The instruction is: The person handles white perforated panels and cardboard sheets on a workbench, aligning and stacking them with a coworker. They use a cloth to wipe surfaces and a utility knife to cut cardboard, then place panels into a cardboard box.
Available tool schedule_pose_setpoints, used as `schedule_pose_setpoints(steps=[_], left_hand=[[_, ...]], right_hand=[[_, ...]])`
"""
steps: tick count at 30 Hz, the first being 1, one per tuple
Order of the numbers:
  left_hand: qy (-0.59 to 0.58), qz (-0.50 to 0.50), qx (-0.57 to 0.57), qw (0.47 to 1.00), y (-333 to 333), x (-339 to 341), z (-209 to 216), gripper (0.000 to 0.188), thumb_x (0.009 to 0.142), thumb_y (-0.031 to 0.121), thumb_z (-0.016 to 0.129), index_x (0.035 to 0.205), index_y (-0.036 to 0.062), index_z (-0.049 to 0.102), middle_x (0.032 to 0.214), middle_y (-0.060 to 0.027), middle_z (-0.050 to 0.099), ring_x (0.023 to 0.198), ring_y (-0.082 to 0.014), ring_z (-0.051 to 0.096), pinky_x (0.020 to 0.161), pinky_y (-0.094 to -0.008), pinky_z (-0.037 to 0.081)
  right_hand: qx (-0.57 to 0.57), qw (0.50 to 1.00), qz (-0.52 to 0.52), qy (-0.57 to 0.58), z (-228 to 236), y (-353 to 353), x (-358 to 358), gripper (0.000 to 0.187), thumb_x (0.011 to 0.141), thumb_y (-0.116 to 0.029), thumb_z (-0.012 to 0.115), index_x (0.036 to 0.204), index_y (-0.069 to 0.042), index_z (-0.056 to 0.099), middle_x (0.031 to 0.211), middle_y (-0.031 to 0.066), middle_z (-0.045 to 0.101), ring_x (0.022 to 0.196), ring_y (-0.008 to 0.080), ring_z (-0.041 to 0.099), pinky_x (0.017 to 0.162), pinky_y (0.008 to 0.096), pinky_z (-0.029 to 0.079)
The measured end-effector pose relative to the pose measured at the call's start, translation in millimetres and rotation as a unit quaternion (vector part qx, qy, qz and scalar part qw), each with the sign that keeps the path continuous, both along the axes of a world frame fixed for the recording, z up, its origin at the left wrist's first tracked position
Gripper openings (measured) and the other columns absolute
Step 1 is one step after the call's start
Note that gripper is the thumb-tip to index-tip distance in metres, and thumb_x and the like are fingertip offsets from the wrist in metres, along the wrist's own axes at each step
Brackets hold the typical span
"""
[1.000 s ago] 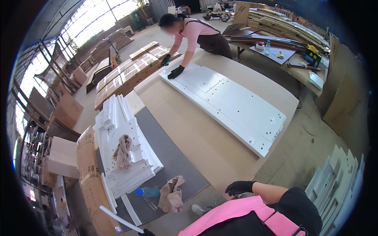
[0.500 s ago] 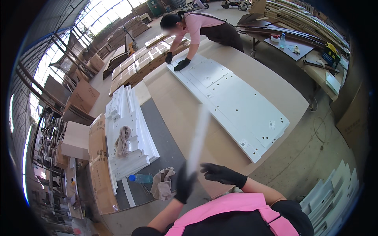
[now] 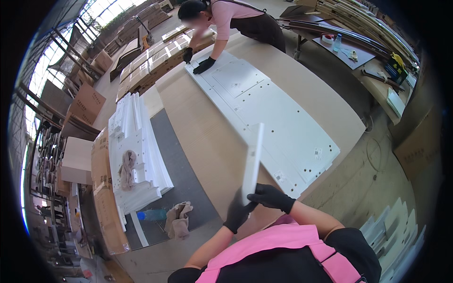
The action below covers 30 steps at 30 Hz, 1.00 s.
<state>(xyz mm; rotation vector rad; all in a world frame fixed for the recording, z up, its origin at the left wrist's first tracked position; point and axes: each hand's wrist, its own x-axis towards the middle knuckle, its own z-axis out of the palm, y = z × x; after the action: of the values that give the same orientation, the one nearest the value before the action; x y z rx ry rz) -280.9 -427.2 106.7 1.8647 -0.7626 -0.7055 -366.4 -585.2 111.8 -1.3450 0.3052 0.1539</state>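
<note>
A narrow white board [image 3: 253, 160] rises from my hands, tilted over the work surface. My left hand [image 3: 238, 213], in a black glove, is closed round its lower end. The black-gloved right hand [image 3: 272, 197] also grips that end, from the right side. Beyond the board lie large white panels [image 3: 278, 127] with drilled holes and small labels, flat on a brown sheet [image 3: 188, 118]. At their far end a co-worker's gloved hands [image 3: 204, 65] rest on the panel.
At left, stacked white panels [image 3: 134, 162] carry a rag [image 3: 127, 170]. Nearer are a blue-capped bottle [image 3: 152, 215] and another rag [image 3: 179, 220]. More white panels [image 3: 394, 240] stand at lower right. A side table [image 3: 351, 56] holds tape and a bottle.
My right hand has come in to the board's lower end and taken hold. The board has moved right with my left hand. The whole view has shifted slightly.
</note>
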Motion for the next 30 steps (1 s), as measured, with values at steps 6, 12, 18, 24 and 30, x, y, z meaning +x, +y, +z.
schedule_pose_setpoints(steps=[6,12,18,24,30], left_hand=[[0.091,0.267,-0.007,0.959,-55.9,26.6,-38.2,0.066,0.081,0.03,0.077,0.132,0.0003,0.048,0.113,-0.0124,0.063,0.098,-0.0211,0.06,0.084,-0.0328,0.049],[-0.055,0.426,0.091,0.898,-101.8,122.8,-72.6,0.084,0.075,0.029,0.079,0.143,0.0025,0.038,0.121,-0.0184,0.06,0.107,-0.03,0.06,0.092,-0.0385,0.048],[-0.19,0.425,0.448,0.763,-141.6,152.4,-117.6,0.071,0.085,0.025,0.066,0.148,0.0114,0.036,0.142,-0.0213,0.042,0.127,-0.0366,0.047,0.103,-0.0457,0.04],[-0.312,0.427,0.438,0.726,-153.1,135.4,-156.3,0.059,0.09,0.014,0.059,0.146,0.0138,0.04,0.152,-0.0229,0.03,0.136,-0.038,0.035,0.107,-0.0503,0.032],[-0.295,0.411,0.43,0.748,-146.9,137.4,-156.6,0.06,0.088,0.012,0.061,0.145,0.0131,0.041,0.151,-0.0244,0.032,0.135,-0.0403,0.036,0.106,-0.0507,0.032]], right_hand=[[-0.435,0.884,0.013,-0.171,-41.8,-133.2,31.1,0.041,0.089,-0.03,0.065,0.121,-0.005,0.061,0.107,0.0162,0.067,0.094,0.0329,0.065,0.083,0.0406,0.052],[-0.548,0.825,-0.067,-0.123,-61.9,-302.0,51.9,0.041,0.084,-0.024,0.065,0.121,-0.006,0.059,0.115,0.0141,0.063,0.103,0.0327,0.062,0.086,0.0457,0.049],[-0.621,0.771,-0.037,-0.135,-47.0,-388.0,140.8,0.046,0.081,-0.017,0.068,0.124,-0.007,0.056,0.129,0.0163,0.057,0.113,0.0345,0.057,0.092,0.0459,0.048],[-0.698,0.694,0.009,-0.177,-62.8,-424.1,282.0,0.056,0.078,-0.021,0.069,0.131,-0.011,0.054,0.14,0.0166,0.046,0.127,0.036,0.046,0.097,0.0498,0.043],[-0.713,0.663,0.13,-0.187,-95.5,-387.5,400.7,0.069,0.076,-0.047,0.068,0.137,-0.021,0.05,0.15,0.0132,0.037,0.139,0.0344,0.032,0.111,0.058,0.024]])
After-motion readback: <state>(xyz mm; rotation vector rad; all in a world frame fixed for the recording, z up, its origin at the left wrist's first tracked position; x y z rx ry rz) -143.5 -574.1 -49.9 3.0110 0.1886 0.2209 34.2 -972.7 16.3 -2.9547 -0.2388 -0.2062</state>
